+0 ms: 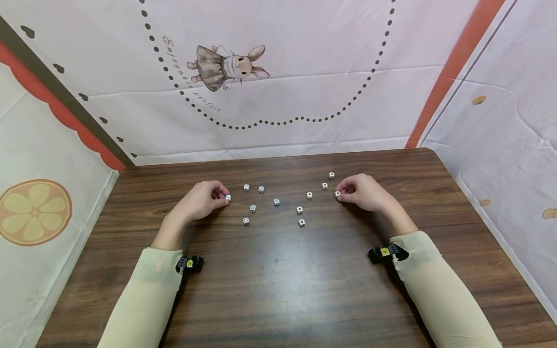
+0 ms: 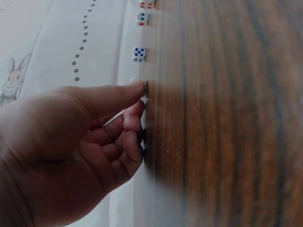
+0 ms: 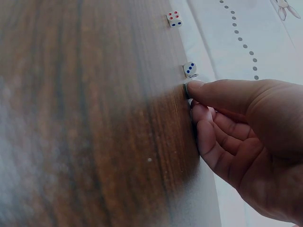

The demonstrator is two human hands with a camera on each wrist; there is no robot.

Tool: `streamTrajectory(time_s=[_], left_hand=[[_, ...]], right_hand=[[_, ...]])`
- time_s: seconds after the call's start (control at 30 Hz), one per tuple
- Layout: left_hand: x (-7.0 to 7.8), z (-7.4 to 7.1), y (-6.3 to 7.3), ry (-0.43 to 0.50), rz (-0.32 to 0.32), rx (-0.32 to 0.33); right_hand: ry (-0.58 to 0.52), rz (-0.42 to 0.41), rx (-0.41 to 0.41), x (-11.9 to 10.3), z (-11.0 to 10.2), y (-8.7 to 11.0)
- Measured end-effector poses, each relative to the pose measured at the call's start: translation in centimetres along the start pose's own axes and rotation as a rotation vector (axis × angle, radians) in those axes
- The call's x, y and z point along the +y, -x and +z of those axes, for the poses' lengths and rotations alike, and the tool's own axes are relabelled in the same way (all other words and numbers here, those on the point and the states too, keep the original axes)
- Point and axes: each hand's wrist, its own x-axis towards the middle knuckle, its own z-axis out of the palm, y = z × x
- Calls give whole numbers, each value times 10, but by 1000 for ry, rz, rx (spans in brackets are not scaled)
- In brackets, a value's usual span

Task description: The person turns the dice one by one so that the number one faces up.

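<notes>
My left hand point(image 1: 203, 199) rests low over the table and pinches a small white die point(image 1: 228, 197) between thumb and fingers. On the other side, my right hand point(image 1: 363, 192) pinches another white die point(image 1: 337, 194) at its fingertips. Both wrist views show the thumb tip covering most of the held die, close to the tabletop. Several dice lie between the hands; those nearest the left hand include one die point(image 1: 246, 187) to its right. Closest to the right hand is a die point(image 1: 324, 186) just left of it. In the left wrist view, a die point(image 2: 139, 54) shows blue pips.
The dice form two loose groups, with a die point(image 1: 276, 202) and a die point(image 1: 299, 210) near the middle. Beneath them is a brown wood-grain table point(image 1: 278, 290). A printed cloth point(image 1: 304, 72) with a rabbit hangs behind its far edge.
</notes>
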Motion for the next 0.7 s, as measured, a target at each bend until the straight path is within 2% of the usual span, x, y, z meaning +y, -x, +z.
streamTrajectory(time_s=[0.3,0.7], left_hand=[[1,0,-1,-14,-5,-3],[6,2,-5,-48,41,16]], right_hand=[[-3,2,-3,-1,-1,0],[-3,1,-7,0,0,1]])
